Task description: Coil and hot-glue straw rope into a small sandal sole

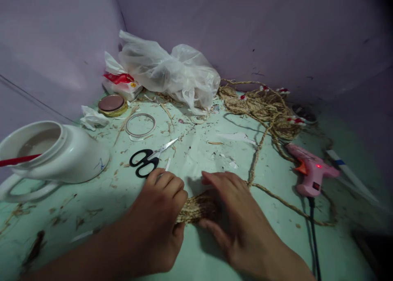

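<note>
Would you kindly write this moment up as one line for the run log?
left hand: fingers curled on rope-wrapped piece | right hand: flat over it | scissors, glue gun: untouched on table, gun's light red

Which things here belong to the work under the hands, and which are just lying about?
In the job: left hand and right hand on the rope-wrapped piece; rope strand running to the rope pile; glue gun, lamp lit.
Lying about: scissors, white jug, plastic bag, round tin, tape ring.

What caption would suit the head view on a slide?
Left hand and right hand hold a rope-wrapped piece near scissors, a pink glue gun and coiled rope.
</note>
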A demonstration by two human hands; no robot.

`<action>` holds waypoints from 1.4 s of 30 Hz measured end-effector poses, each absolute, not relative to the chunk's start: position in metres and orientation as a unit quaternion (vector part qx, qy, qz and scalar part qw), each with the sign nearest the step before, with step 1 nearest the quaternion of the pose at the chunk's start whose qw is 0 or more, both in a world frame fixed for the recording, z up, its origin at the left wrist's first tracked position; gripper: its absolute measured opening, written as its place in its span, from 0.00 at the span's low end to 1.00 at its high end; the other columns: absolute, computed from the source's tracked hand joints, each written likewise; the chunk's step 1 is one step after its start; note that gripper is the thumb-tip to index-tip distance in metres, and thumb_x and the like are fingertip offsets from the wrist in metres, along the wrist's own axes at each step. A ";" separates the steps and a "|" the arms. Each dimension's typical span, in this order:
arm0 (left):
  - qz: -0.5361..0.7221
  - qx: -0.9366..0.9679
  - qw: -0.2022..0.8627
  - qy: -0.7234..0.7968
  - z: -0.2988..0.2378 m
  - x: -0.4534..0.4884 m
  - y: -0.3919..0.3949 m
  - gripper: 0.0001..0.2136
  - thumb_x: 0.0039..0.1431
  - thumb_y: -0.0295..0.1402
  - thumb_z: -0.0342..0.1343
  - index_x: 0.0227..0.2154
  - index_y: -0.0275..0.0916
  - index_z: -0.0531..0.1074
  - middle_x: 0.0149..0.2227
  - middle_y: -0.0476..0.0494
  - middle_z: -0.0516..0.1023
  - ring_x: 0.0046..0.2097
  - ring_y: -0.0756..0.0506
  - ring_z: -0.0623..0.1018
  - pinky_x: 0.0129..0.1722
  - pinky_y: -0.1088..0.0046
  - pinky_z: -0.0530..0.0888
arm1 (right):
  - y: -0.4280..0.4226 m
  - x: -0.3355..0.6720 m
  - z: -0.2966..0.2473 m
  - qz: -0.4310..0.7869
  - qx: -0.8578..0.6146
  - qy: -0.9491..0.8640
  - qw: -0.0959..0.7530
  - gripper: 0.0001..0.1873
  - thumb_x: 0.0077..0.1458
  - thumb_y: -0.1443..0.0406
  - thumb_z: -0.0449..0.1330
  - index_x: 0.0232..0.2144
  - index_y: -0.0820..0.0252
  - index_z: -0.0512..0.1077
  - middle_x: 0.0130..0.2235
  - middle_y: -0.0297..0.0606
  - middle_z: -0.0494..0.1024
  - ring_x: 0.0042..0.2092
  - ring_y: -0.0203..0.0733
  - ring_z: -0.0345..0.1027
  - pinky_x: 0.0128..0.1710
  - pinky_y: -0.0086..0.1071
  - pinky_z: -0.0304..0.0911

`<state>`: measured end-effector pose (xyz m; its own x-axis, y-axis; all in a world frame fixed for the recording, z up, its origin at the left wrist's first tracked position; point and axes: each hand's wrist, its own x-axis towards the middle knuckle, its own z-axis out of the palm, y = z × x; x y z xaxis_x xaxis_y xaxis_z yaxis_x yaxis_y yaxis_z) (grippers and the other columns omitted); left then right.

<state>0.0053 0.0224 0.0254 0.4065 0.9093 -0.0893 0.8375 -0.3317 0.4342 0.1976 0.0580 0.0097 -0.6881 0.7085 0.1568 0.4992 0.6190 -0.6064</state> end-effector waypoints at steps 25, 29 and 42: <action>0.063 0.803 0.172 0.567 0.027 0.014 0.022 0.09 0.41 0.27 0.60 0.30 0.39 0.71 0.35 0.46 0.74 0.42 0.41 0.69 0.56 0.50 0.57 | 0.067 0.198 -0.001 0.313 -0.385 -0.831 0.252 0.13 0.54 0.77 0.46 0.35 0.58 0.65 0.32 0.37 0.68 0.31 0.39 0.65 0.28 0.31 0.61; 0.081 0.810 0.158 0.559 0.021 0.012 0.022 0.10 0.40 0.28 0.61 0.29 0.40 0.71 0.35 0.47 0.74 0.41 0.41 0.69 0.56 0.50 0.57 | 0.068 0.202 0.000 0.295 -0.371 -0.848 0.238 0.13 0.53 0.77 0.46 0.35 0.59 0.66 0.32 0.39 0.69 0.31 0.40 0.65 0.27 0.32 0.61; 0.094 0.806 0.173 0.559 0.016 0.012 0.021 0.09 0.39 0.27 0.60 0.28 0.39 0.72 0.34 0.47 0.73 0.40 0.41 0.69 0.55 0.49 0.57 | 0.072 0.212 -0.005 0.133 -0.333 -0.901 0.244 0.17 0.50 0.78 0.51 0.34 0.61 0.76 0.31 0.43 0.76 0.31 0.45 0.66 0.28 0.38 0.62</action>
<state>0.0119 0.0209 0.0161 0.3583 0.9327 -0.0408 0.8675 -0.3164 0.3839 0.2119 0.0718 -0.0050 -0.6588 0.6651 0.3515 0.5348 0.7427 -0.4030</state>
